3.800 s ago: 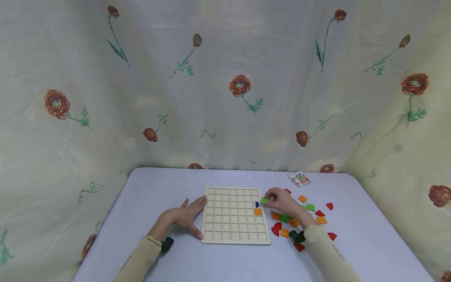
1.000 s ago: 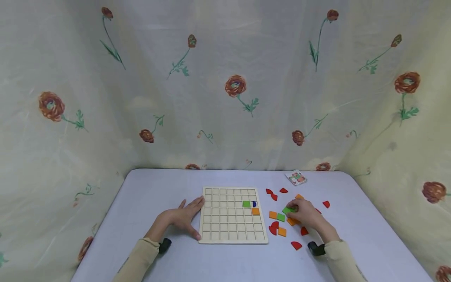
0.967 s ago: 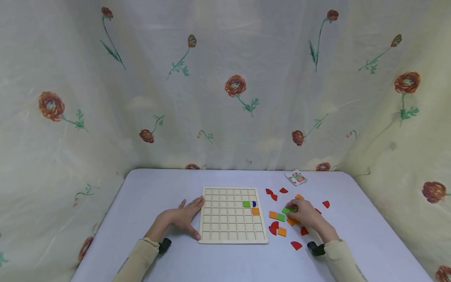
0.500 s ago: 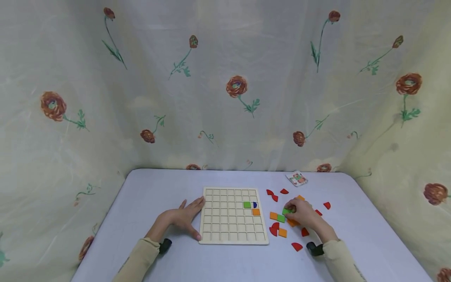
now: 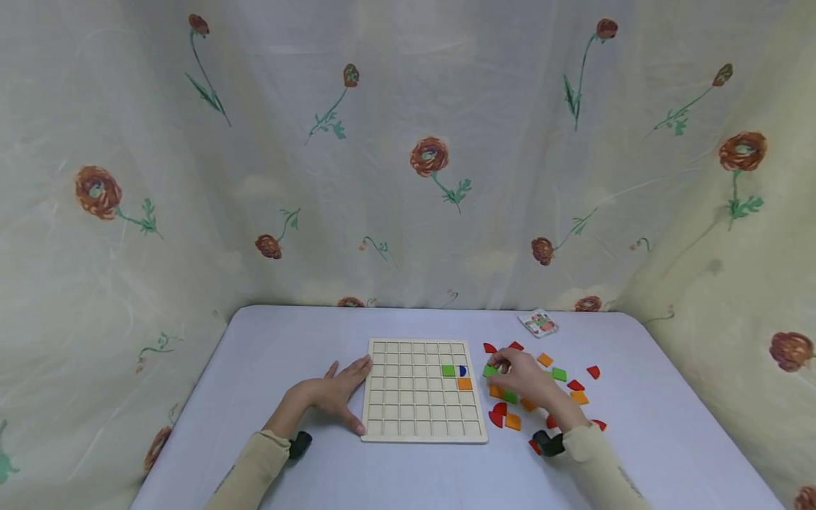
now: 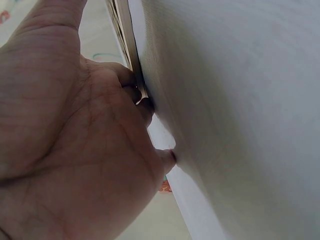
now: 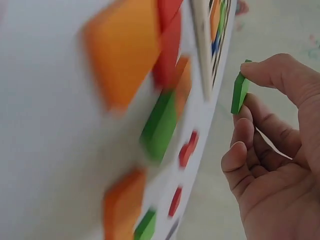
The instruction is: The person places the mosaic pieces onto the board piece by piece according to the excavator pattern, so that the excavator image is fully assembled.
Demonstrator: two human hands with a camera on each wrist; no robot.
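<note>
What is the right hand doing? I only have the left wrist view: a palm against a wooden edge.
Observer: The right hand has a pinch grip on a held green square tile, thumb and fingertip, just right of the wooden grid board.
Operator: Anything seated in the board?
Observer: Three pieces near its right side: a placed green square tile, a blue half-round piece beside it, and an orange square tile below the blue one.
Operator: Spare pieces?
Observer: Loose red, orange and green pieces lie on the white table, right of the board.
</note>
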